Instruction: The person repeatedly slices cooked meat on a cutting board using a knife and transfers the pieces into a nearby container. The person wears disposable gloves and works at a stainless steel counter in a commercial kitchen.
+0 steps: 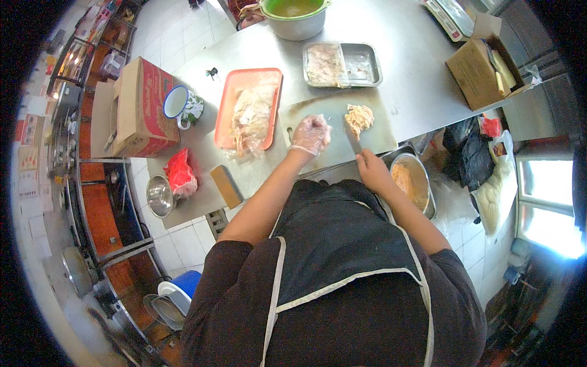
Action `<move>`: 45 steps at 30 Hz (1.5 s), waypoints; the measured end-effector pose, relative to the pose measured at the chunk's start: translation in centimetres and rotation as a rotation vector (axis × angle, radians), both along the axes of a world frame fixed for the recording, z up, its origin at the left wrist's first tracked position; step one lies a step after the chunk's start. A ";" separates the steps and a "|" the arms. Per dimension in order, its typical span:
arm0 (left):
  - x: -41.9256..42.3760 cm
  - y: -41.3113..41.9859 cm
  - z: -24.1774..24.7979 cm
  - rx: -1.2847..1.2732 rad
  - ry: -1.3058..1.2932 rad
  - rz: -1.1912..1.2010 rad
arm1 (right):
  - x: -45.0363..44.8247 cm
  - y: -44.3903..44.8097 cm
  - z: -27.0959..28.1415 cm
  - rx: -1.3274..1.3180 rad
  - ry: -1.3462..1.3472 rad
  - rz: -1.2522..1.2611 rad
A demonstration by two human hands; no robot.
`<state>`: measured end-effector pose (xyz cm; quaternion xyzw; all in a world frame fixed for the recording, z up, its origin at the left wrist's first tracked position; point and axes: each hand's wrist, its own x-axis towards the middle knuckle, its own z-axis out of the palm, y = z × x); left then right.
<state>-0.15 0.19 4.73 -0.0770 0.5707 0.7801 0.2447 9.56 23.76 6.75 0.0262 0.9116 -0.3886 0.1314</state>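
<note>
My left hand (pixel 312 135), in a clear plastic glove, is curled above the pale cutting board (pixel 383 130). Its fingers are turned away, so whether a piece of meat is inside cannot be made out. A knife (pixel 353 139) is in my bare right hand (pixel 373 170), its blade flat-on beside a small heap of cut, cooked-looking meat (pixel 359 118) on the board. Left of the board, an orange tray (pixel 221 120) bears pale poultry pieces (pixel 253 108). Beyond the board, a metal tray (pixel 377 79) has pale meat (pixel 324 64) in its left half.
A metal bowl of shredded food (pixel 406 176) stands below the table's right edge. Left are an enamel mug (pixel 192 108), a carton (pixel 142 110), a red packet (pixel 180 172), a steel bowl (pixel 160 196) and a sharpening stone (pixel 227 187). A pot (pixel 296 27) stands far back; a box (pixel 477 73) holds knives.
</note>
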 end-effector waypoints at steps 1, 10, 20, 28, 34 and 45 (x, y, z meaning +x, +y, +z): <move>0.2 0.4 0.7 -0.006 0.088 -0.003 | -0.3 0.4 0.3 -0.004 -0.015 -0.025; -0.5 0.0 -1.1 -0.619 0.328 -0.258 | -1.8 0.1 1.1 -0.041 0.024 -0.015; -1.2 -1.1 0.9 -0.535 0.292 -0.578 | -1.9 -0.3 1.6 -0.038 -0.022 -0.038; -0.8 -0.3 2.1 -1.369 0.784 -0.477 | -0.6 0.2 -0.3 -0.004 -0.021 -0.032; 4.3 -1.9 0.2 -1.388 0.852 -0.447 | 1.6 -1.8 -0.7 0.184 -0.127 0.199; 3.9 -2.0 0.6 -1.538 0.748 -0.453 | -0.5 0.1 0.7 0.362 -0.098 0.177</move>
